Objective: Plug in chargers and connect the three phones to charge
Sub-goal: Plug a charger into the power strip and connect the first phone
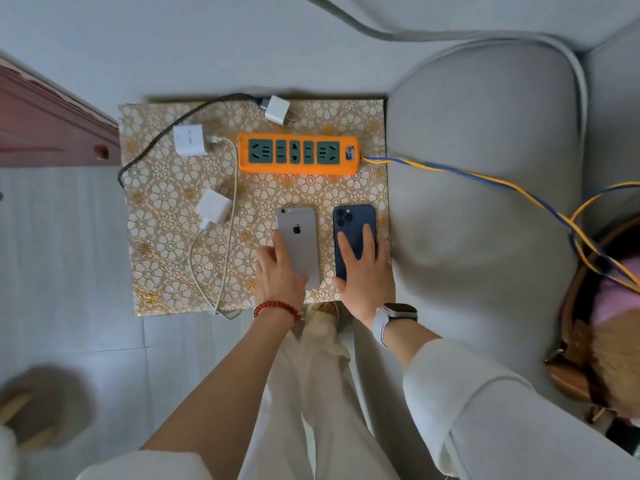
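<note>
Surface (166, 244): small, covered in a gold-and-white floral pattern, set on a pale tiled floor (69, 254) just beside a grey sofa cushion (485, 174).

Power strip (298, 153): orange body with dark green sockets, lying along the far part of the surface. All visible sockets unoccupied. A twisted blue-and-yellow cord (467, 173) leaves its right end and runs across the cushion.

Chargers, three, white, all unplugged:
- far charger (277, 109), behind the strip, attached to a black cable (156, 140) that curves off to the left edge;
- left charger (188, 139), left of the strip, with a white cable (232, 188) leading toward the near edge;
- lower charger (213, 206), near the left charger, prongs turned upward, with a second white cable (194, 258) looping to the near edge.

Phones, two in view, both face down, side by side but apart on the near right part of the surface:
- silver phone (299, 237), no cable attached;
- dark blue phone (353, 230), no cable attached.

Left hand (280, 275): red bead bracelet (277, 308) at the wrist; fingers curled around the near left side of the silver phone, gripping it.

Right hand (365, 271): white watch (394, 317) at the wrist; laid flat, fingers spread, pressing on the blue phone.
</note>
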